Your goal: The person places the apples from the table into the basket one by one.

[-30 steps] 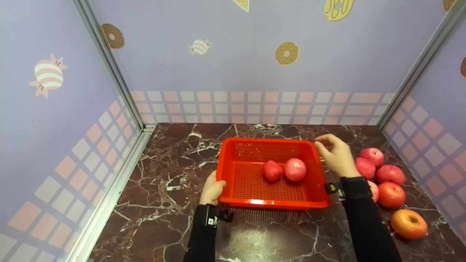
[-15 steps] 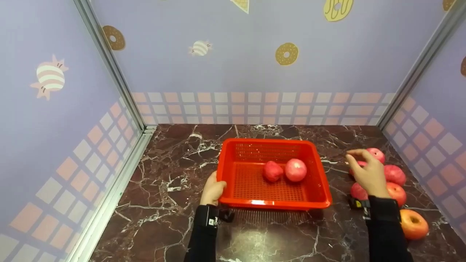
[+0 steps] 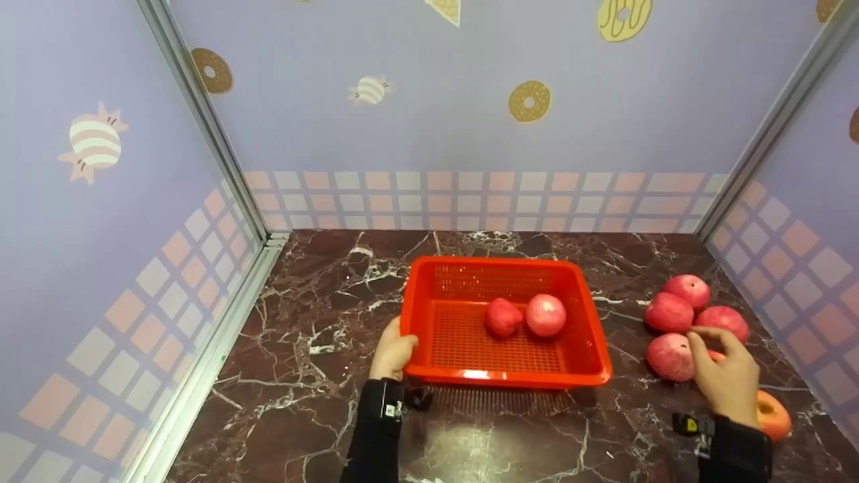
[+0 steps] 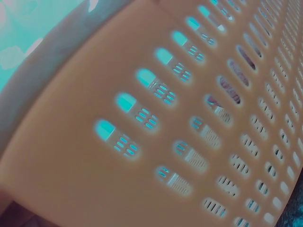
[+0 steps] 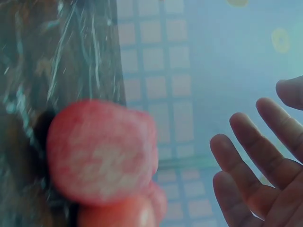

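Note:
My left hand [image 3: 392, 352] grips the left rim of a red plastic basket [image 3: 503, 377], thumb over the edge. In the left wrist view the slotted wall of the basket [image 4: 85, 156] fills the picture. Inside the basket lie a round pinkish-red apple [image 3: 545, 315] and a smaller, lumpy red fruit [image 3: 503, 317]. To the right, my right hand [image 3: 728, 376] hovers over a group of apples, partly covering an orange-red one. Its fingers are spread and hold nothing in the right wrist view, apart from a pink apple [image 5: 102, 151]. That pale pink apple [image 3: 671, 357] sits just left of the hand.
Behind the right hand are more red apples, one at the back [image 3: 688, 292], another in front of it [image 3: 669, 312]. A yellow-orange apple [image 3: 774, 416] shows beside the right wrist. Patterned walls [image 3: 470, 201] enclose the dark marbled tabletop [image 3: 315, 416] at the back and sides.
My right hand has moved from the basket's right rim rightward and toward the front, over the apples. The left hand and the basket have stayed in place.

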`<action>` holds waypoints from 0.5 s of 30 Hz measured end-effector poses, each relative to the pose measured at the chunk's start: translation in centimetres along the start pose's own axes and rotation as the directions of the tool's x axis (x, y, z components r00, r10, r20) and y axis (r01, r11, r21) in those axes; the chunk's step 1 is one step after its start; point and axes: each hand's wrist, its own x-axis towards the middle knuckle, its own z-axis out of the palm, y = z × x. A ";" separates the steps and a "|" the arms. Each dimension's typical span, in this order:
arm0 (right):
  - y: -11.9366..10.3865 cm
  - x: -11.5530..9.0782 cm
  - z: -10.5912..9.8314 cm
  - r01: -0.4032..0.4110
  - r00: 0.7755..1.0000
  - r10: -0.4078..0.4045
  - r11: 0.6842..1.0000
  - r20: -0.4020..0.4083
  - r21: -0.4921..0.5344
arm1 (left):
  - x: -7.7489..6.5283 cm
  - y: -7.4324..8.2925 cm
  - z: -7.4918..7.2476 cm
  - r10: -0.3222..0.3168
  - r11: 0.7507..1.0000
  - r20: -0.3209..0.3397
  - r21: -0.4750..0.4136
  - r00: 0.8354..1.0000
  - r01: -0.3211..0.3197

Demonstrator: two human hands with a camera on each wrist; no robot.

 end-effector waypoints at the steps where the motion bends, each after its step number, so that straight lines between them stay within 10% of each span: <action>1: 0.4 -0.2 -0.2 -0.026 1.000 0.026 1.000 -0.012 -0.004 | 0.0 -0.1 0.0 -0.004 1.000 0.002 -0.001 1.000 0.004; 8: 3.7 -1.4 -1.8 -0.210 0.974 0.203 0.975 -0.105 -0.067 | 0.1 -0.2 0.0 -0.009 1.000 0.005 -0.004 1.000 0.009; 15: 6.4 -2.1 -3.0 -0.239 0.958 0.214 0.964 -0.190 -0.120 | 0.0 0.0 0.0 -0.006 1.000 0.005 0.000 1.000 0.006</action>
